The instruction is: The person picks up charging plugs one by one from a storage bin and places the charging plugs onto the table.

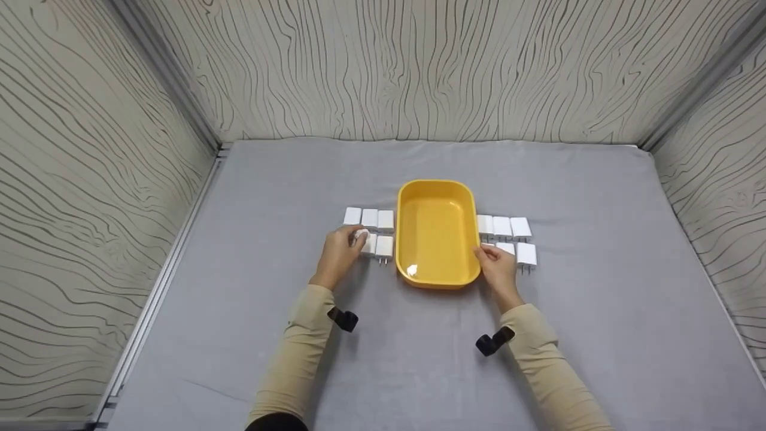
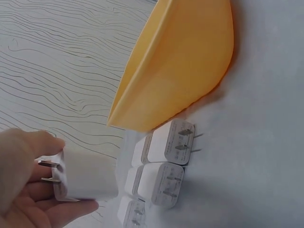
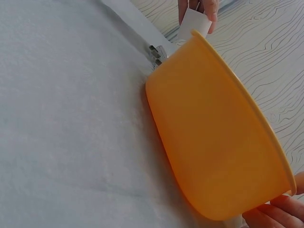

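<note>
My left hand (image 1: 339, 254) pinches a white plug-in charger (image 2: 90, 175) between thumb and fingers, raised over the left group, its two metal prongs facing back toward the palm. Just beneath it, white chargers (image 1: 385, 246) lie in two rows against the left side of a yellow plastic basin (image 1: 434, 281). At the basin's front right, my right hand (image 1: 499, 272) grips the rim, thumb on top and fingers along the outer wall (image 3: 213, 137). The basin holds nothing.
Right of the basin lie two more rows of white chargers (image 1: 526, 254), partly covered by the right hand. Grey cloth (image 1: 407, 371) covers the table. Wood-grain panels (image 1: 383, 72) stand at the back and both sides.
</note>
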`<state>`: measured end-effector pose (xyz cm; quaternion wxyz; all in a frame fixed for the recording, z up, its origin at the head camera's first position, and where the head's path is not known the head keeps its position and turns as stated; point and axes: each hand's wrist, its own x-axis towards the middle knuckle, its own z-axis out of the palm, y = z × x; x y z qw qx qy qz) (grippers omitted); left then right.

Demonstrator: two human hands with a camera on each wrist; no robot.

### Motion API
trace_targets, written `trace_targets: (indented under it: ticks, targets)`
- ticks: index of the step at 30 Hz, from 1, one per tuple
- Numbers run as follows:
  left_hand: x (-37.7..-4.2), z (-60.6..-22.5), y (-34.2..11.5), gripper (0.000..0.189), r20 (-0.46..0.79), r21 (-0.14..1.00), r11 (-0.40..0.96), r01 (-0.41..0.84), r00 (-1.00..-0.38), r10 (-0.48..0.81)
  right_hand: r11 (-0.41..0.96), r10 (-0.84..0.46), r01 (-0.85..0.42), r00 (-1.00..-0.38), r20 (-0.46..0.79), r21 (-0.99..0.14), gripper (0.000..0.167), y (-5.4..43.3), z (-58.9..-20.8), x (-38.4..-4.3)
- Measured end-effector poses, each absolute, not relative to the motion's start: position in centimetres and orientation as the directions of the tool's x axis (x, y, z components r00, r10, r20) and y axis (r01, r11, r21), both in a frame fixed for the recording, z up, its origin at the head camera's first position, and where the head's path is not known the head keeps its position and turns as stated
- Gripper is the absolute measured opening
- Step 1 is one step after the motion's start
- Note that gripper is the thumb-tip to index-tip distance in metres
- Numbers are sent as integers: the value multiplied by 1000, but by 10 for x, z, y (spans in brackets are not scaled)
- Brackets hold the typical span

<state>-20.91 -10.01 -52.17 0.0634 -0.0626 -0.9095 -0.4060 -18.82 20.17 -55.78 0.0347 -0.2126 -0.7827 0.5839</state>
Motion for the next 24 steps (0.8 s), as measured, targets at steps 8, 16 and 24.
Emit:
trace_targets:
  ticks: [8, 16, 24]
  targets:
    - [-209, -530, -109, 28, 191, 739, 652, 168, -981, 36, 225, 385, 287, -904, -185, -931, 33, 200, -557, -188]
    - [-213, -546, -117, 22, 287, 726, 654, 214, -958, -5, 233, 376, 286, -908, -185, -930, 34, 201, -557, -189]
    - [-213, -558, -121, 22, 306, 716, 664, 214, -952, -25, 237, 378, 297, -905, -194, -925, 34, 201, -559, -190]
